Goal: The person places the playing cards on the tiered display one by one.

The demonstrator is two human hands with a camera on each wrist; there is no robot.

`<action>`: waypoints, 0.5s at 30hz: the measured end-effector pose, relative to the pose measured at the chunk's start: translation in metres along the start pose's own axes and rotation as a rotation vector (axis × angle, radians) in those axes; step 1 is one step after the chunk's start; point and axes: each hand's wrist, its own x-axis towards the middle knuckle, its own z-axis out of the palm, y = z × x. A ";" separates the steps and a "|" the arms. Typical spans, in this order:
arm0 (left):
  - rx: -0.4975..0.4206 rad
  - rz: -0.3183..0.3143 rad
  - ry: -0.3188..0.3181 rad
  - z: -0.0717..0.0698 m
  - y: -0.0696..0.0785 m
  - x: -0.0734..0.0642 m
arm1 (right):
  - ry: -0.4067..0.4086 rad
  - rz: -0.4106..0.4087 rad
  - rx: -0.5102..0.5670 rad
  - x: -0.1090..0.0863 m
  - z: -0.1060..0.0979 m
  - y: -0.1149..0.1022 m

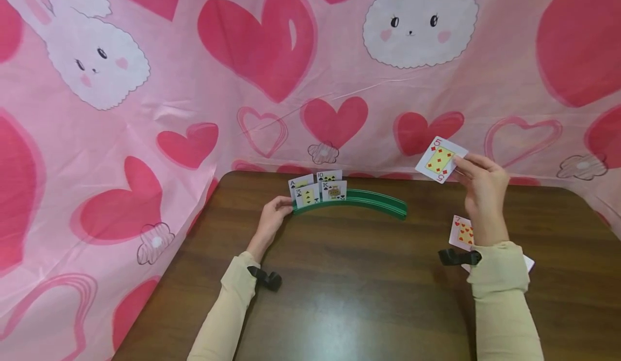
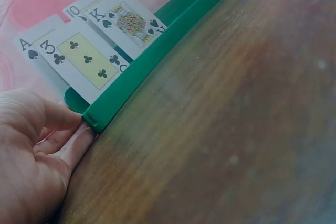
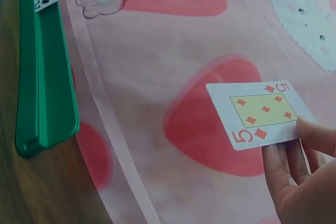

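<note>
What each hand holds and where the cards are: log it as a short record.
Left hand: pinches the left end of the green holder
Right hand: holds the five of diamonds, raised
Holder cards: ace of spades, three of clubs, king of spades, ten
Table: seven of hearts, something white, both partly hidden

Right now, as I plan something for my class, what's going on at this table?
A person is handling playing cards. The right hand holds up the five of diamonds, while the left hand pinches the left end of a curved green holder. Standing in it are the ace of spades, three of clubs, king of spades and a black ten. The seven of hearts lies on the table, partly hidden.
</note>
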 end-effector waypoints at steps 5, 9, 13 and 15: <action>0.000 -0.016 -0.006 0.000 0.002 0.000 | -0.024 0.004 0.016 0.000 0.007 0.006; -0.011 -0.028 -0.016 -0.001 0.012 -0.004 | -0.050 0.003 0.014 0.000 0.013 0.011; 0.000 -0.031 -0.021 0.000 0.023 -0.011 | -0.073 0.013 0.001 -0.001 0.018 0.016; 0.008 -0.034 -0.020 0.000 0.026 -0.012 | -0.079 0.025 -0.009 -0.002 0.020 0.017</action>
